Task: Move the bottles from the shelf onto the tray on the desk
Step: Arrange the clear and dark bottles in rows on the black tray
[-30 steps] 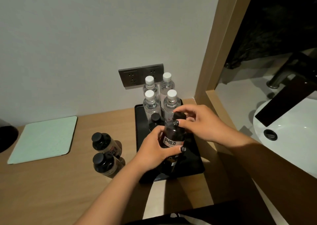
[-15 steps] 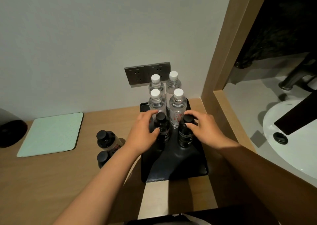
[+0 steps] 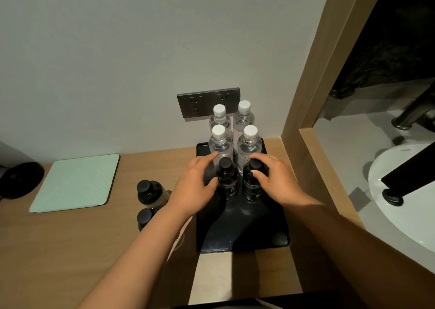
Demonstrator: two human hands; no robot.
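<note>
- One second ago both hands held one dark bottle above the tray (image 3: 242, 240); now this bottle stands upright on it, so one more bottle looks delivered.
- Two dark bottles stand side by side on the tray, just in front of the four clear water bottles (image 3: 250, 145).
- The left hand (image 3: 196, 186) curls loosely around the left dark bottle (image 3: 227, 179), thumb and fingers touching its sides; I judge it only steadies the bottle.
- The right hand (image 3: 276, 181) is closed around the right dark bottle (image 3: 251, 182), fingers over the cap and shoulder.
- Two other dark bottles (image 3: 150, 192) stand on the bench (image 3: 70, 249), left of the tray and apart from both hands; they probably come next.
- No shelf is visible.
</note>
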